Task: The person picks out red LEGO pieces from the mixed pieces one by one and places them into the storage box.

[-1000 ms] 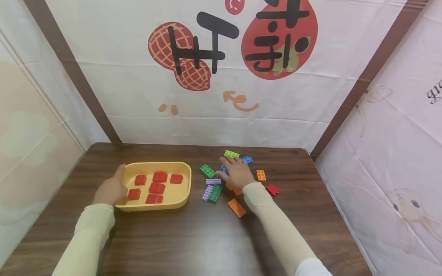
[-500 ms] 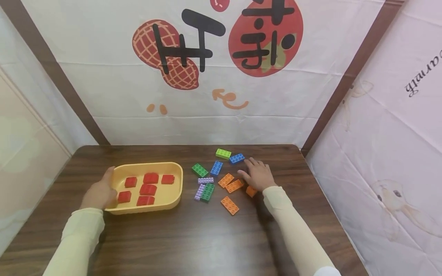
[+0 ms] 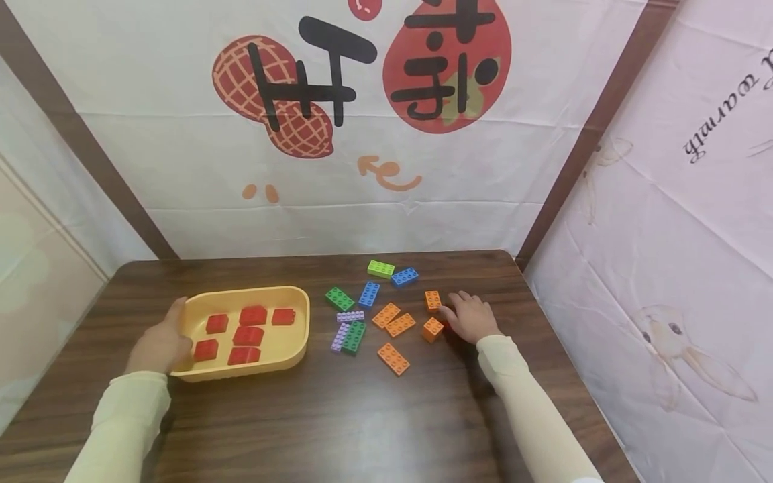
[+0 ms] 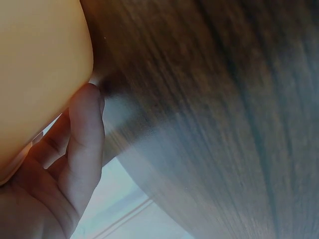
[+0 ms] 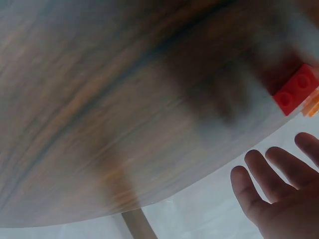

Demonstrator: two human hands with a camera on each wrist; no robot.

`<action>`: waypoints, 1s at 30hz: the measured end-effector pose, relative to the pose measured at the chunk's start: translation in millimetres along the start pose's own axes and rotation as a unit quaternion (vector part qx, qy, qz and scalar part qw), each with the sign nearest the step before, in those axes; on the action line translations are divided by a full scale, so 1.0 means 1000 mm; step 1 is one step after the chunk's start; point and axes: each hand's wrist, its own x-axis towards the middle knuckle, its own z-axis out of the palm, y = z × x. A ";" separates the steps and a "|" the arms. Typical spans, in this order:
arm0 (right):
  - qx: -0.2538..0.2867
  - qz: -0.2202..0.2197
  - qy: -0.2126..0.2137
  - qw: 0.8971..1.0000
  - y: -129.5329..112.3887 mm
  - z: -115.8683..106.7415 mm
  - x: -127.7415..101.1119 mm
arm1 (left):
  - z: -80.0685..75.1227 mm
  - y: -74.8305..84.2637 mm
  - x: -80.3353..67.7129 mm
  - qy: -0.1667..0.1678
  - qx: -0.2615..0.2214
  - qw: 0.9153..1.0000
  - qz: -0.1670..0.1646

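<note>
My left hand (image 3: 157, 343) grips the left end of a yellow plastic tray (image 3: 266, 367), which holds several red toy bricks (image 3: 248, 335). In the left wrist view the fingers (image 4: 85, 129) lie against the outer wall of the tray (image 4: 40, 59). My right hand (image 3: 474, 318) hovers at the right of the loose bricks, over a red brick that it mostly hides in the head view. In the right wrist view, this red brick (image 5: 295, 90) lies beyond spread fingers (image 5: 264, 174), apart from them. Two orange bricks (image 3: 432, 329) sit just left of that hand.
Loose bricks lie between tray and right hand: orange ones (image 3: 394, 359), blue ones (image 3: 370, 294), green ones (image 3: 353, 337), purple ones (image 3: 350, 316) and a lime one (image 3: 381, 269). A brown wooden table (image 3: 338, 429) bears everything. Printed cloth (image 3: 362, 228) hangs behind its far edge.
My right hand has moved rightward from over the blue and orange bricks to above the red brick, uncovering them. The left hand stays on the tray. The head view has turned slightly right.
</note>
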 end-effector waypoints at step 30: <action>0.031 -0.006 -0.014 0.999 -0.001 -0.012 0.013 | 0.005 0.001 -0.003 0.014 -0.001 1.000 -0.007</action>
